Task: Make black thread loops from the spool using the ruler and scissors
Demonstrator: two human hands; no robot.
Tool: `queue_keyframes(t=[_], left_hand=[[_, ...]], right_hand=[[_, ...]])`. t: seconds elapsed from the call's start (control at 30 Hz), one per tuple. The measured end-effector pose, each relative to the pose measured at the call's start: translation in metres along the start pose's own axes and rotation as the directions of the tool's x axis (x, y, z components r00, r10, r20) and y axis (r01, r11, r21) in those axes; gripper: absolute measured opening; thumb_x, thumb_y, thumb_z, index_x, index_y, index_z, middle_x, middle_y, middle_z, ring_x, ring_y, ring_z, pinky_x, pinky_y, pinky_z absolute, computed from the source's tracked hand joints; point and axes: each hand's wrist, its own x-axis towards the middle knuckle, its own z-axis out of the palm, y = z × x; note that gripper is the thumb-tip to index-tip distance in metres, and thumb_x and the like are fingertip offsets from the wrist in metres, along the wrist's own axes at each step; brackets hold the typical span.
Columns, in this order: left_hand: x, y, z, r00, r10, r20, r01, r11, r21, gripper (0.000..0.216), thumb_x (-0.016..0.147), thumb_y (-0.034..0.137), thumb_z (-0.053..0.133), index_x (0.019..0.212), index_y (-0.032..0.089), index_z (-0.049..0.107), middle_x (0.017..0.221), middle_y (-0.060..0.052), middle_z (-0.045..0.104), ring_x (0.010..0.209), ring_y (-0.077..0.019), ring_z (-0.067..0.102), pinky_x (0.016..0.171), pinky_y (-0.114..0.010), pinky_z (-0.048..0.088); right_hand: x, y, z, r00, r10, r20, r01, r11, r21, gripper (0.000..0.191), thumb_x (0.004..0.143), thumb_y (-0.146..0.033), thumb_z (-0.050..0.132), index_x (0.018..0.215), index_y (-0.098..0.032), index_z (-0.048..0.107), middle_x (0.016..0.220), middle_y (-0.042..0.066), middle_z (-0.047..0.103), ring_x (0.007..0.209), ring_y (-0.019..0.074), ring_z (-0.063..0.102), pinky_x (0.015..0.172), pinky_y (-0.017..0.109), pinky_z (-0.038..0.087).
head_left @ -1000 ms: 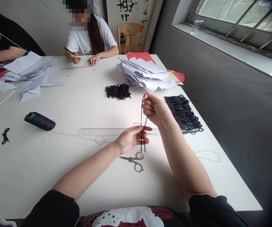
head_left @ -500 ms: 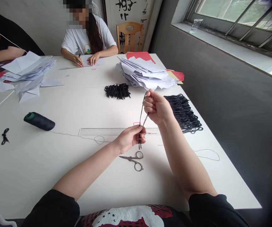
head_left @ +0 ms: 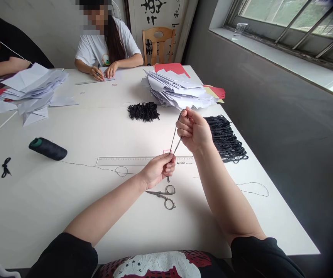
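Right now you hold a thin, black, doubled cord (head_left: 178,144) between your two hands, raised above the white, smooth worktop (head_left: 137,235). Your right hand (head_left: 194,130), the higher one, has its fingers curled and grasping the looped top; your left hand (head_left: 158,170) pinches both strands lower down, their ends poking out beneath your fingers. Just below your left hand lie small, silver metal scissors (head_left: 161,194), and behind it a clear, straight plastic ruler (head_left: 125,161). Beyond your right forearm sits a wide row of black, looped cords (head_left: 228,139); a black, cylindrical thread spool (head_left: 52,150) lies off to your left.
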Motion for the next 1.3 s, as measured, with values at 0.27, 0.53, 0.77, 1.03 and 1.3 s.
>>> queue_keyframes(t=[0.27,0.53,0.77,1.03,1.3], left_hand=[[-0.002,0.007,0.006,0.996,-0.066,-0.067,0.057,0.992,-0.116,0.035,0.098,0.028,0.042,0.07,0.012,0.055,0.061,0.004,0.03,0.049,-0.0063,0.03,0.045,-0.014,0.03],[-0.002,0.015,0.001,0.994,-0.007,-0.112,-0.008,0.991,-0.136,0.022,0.088,0.012,0.053,0.065,0.011,0.054,0.064,0.004,0.03,0.049,-0.0043,0.029,0.043,-0.014,0.028],[-0.013,0.049,-0.009,0.968,0.213,-0.129,-0.167,0.941,0.296,0.025,0.079,0.031,0.07,0.068,0.013,0.058,0.056,0.008,0.023,0.047,-0.0044,0.018,0.042,-0.015,0.018],[-0.039,0.095,-0.025,0.868,0.436,-0.239,-0.126,0.658,0.743,0.027,0.079,0.041,0.065,0.07,0.017,0.059,0.052,0.008,0.02,0.045,-0.0066,0.014,0.044,-0.023,0.01],[-0.039,0.083,-0.018,0.876,0.452,-0.167,-0.038,0.41,0.911,0.024,0.084,0.035,0.059,0.068,0.017,0.061,0.056,0.003,0.043,0.049,-0.0095,0.029,0.05,-0.024,0.021]], right_hand=[[0.004,-0.002,-0.006,1.0,-0.026,0.017,0.026,1.0,-0.016,0.03,0.096,-0.029,0.05,0.068,-0.019,0.044,0.052,-0.009,0.012,0.042,0.0053,0.008,0.034,0.018,0.01],[0.003,-0.009,-0.012,0.995,-0.086,0.041,0.088,0.995,-0.056,0.029,0.093,-0.029,0.054,0.068,-0.02,0.044,0.053,-0.009,0.013,0.043,0.0054,0.009,0.034,0.019,0.011],[0.002,-0.02,-0.029,0.999,-0.05,0.016,0.052,0.989,-0.141,0.04,0.088,-0.035,0.06,0.057,-0.02,0.039,0.05,-0.007,0.018,0.043,0.0054,0.018,0.038,0.018,0.026],[0.011,0.015,-0.068,0.932,0.337,0.134,-0.207,0.798,-0.566,0.039,0.078,-0.05,0.068,0.066,-0.015,0.059,0.059,0.003,0.055,0.07,0.018,0.063,0.078,0.035,0.053],[-0.003,0.044,-0.015,0.939,-0.014,0.343,0.274,0.634,-0.723,0.033,0.098,-0.045,0.044,0.116,-0.022,0.061,0.128,0.007,0.059,0.121,0.0184,0.052,0.101,0.033,0.039]])
